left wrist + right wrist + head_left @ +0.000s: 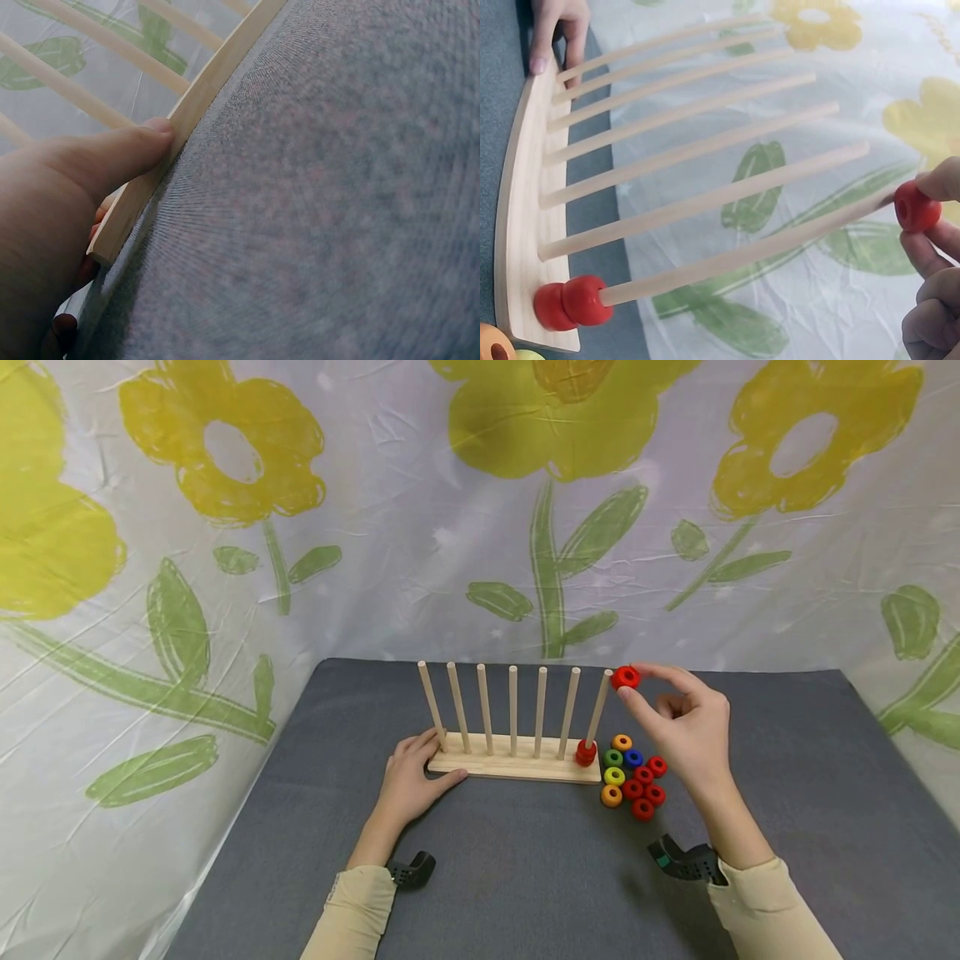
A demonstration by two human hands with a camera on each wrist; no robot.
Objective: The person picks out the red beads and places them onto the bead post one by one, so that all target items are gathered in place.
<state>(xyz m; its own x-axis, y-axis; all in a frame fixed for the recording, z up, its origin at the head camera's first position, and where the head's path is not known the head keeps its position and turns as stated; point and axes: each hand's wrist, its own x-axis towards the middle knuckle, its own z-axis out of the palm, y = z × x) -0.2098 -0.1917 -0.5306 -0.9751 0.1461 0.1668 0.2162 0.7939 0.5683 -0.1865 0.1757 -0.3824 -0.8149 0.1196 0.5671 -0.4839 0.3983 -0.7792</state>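
Observation:
A wooden peg stand (517,767) with several upright pegs stands on the table. My left hand (408,779) grips the left end of its base, thumb (139,150) along the front edge and fingers at the far side. Up beside the top of the rightmost peg (599,706), my right hand (693,718) pinches a red ring bead (917,206) between thumb and fingers. In the right wrist view the bead's hole faces the peg's tip; whether they touch I cannot tell. Two red beads (571,302) sit stacked at the foot of that same peg.
Right of the base lie several loose beads: red ones (642,810), orange ones (611,796), a green (613,757), a yellow (614,777) and a blue (633,758). Behind the grey-covered table (517,877) hangs a flower-patterned cloth (390,568).

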